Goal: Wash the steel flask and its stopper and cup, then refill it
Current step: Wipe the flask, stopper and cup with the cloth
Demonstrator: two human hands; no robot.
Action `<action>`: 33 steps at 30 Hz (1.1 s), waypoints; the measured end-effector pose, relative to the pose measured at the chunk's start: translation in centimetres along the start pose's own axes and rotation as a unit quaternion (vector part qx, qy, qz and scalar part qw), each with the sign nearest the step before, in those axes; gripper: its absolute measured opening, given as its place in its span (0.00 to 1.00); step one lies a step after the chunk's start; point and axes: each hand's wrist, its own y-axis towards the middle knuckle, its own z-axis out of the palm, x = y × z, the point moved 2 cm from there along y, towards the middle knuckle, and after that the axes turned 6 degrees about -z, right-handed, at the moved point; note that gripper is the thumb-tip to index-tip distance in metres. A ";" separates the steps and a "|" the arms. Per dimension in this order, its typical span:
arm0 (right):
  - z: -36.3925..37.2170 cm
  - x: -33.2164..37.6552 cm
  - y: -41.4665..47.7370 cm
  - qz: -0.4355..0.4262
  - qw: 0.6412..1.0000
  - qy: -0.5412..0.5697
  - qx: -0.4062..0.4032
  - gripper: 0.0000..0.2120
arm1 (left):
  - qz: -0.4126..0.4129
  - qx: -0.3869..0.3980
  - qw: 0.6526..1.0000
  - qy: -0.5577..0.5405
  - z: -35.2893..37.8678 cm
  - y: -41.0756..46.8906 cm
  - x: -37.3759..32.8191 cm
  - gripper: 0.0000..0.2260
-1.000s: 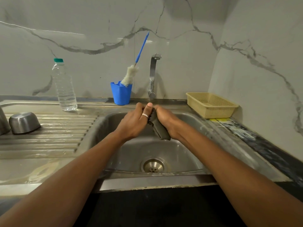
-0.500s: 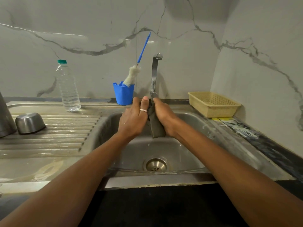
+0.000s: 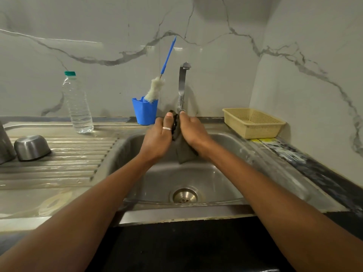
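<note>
Raised to the curved steel tap (image 3: 181, 89), the left hand (image 3: 157, 139) grips the black ridged stopper (image 3: 174, 125); the right hand (image 3: 194, 132) clutches a dark grey scouring cloth (image 3: 184, 153); rinsing looks near.

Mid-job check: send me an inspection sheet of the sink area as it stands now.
Surface: wet steel drainboard; sink, drain uncovered.
Job's things: steel cup upside down on the drainboard; flask at left edge, mostly out of frame; black stopper between the hands over the sink.
Clutter: water bottle, blue cup holding bottle brush, yellow basket.
Grips: left hand holds the stopper; right hand holds a dark scrub pad against it.
Cables: nothing seen.
Surroundings: tap just above the hands, no stream visible; marble-look walls.
</note>
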 end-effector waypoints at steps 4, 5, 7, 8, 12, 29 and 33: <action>-0.9 0.0 0.0 0.003 0.999 -0.048 -0.024 0.28 | -0.006 0.048 0.999 0.009 0.3 -0.3 -0.7 0.20; -1.1 -0.1 -0.1 -0.076 0.987 -0.128 -0.057 0.28 | -0.059 0.088 0.993 -0.041 0.6 -0.2 -0.6 0.23; -1.2 -0.1 -0.3 -0.213 0.947 -0.227 -0.077 0.26 | -0.170 0.162 0.962 -0.140 0.8 -0.1 -0.3 0.29; -1.1 -0.2 -0.4 -0.250 0.930 -0.259 -0.069 0.25 | -0.199 0.181 0.949 -0.165 0.9 0.2 0.1 0.31; -0.7 -0.4 -0.1 -0.232 0.947 -0.211 -0.063 0.22 | -0.223 0.195 0.935 -0.196 0.4 0.7 1.0 0.30; -0.9 0.4 -0.2 -0.135 0.990 -0.003 0.047 0.12 | -0.267 0.154 0.914 -0.263 -0.9 1.4 1.9 0.23; -1.2 0.8 -0.3 -0.160 0.980 0.000 0.118 0.15 | -0.263 0.116 0.922 -0.261 -1.3 1.7 1.9 0.21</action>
